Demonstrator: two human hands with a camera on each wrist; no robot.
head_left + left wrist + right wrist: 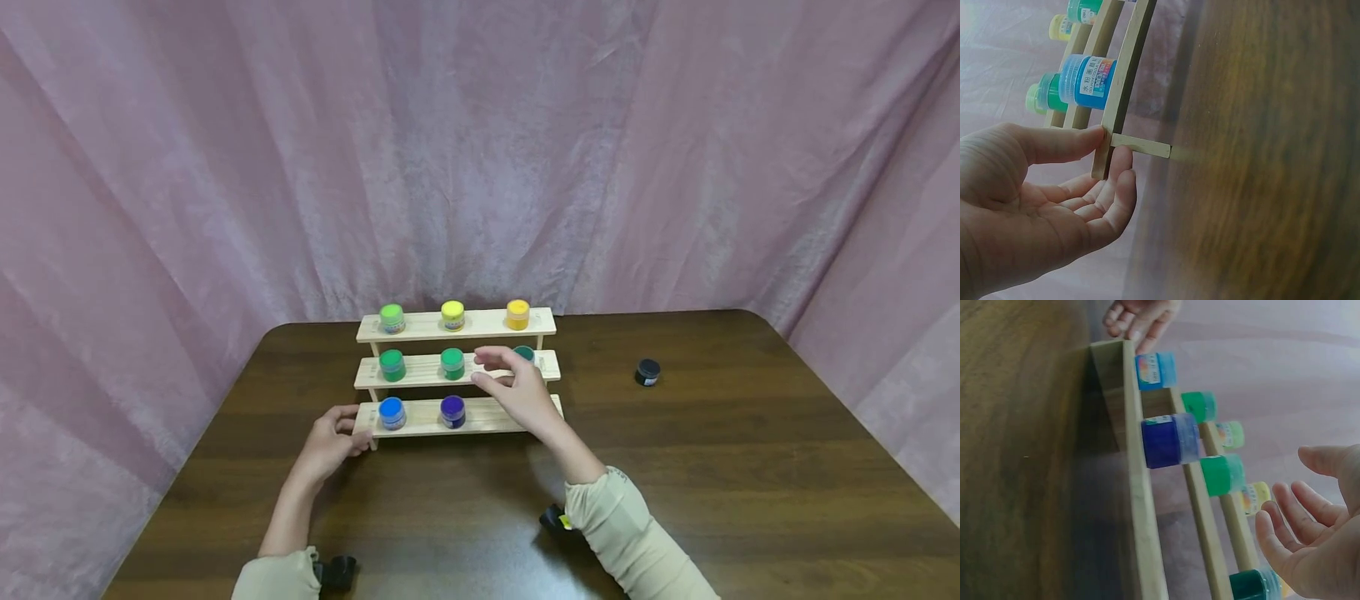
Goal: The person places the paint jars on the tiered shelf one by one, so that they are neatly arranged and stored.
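A three-step wooden rack [420, 327] bears several small paint jars. My left hand [330, 446] grips the left end of its lowest step, thumb on top and fingers beneath. Closest to that hand is a blue paint jar [1088, 80]; a purple paint jar [1169, 440] stands further right on the same step. My right hand [522, 398] hovers over the rack's right side, thumb and fingers parted around nothing. Partly behind it sits a dark green paint jar [525, 353] on the middle step. Two green paint jars [452, 364] [392, 365] share that step.
Light green [392, 318], yellow [452, 316] and orange-yellow [517, 314] paint jars line the top step. A black paint jar [647, 372] stands on the brown table [750, 467], right of the rack. A pink curtain [480, 167] hangs behind the table.
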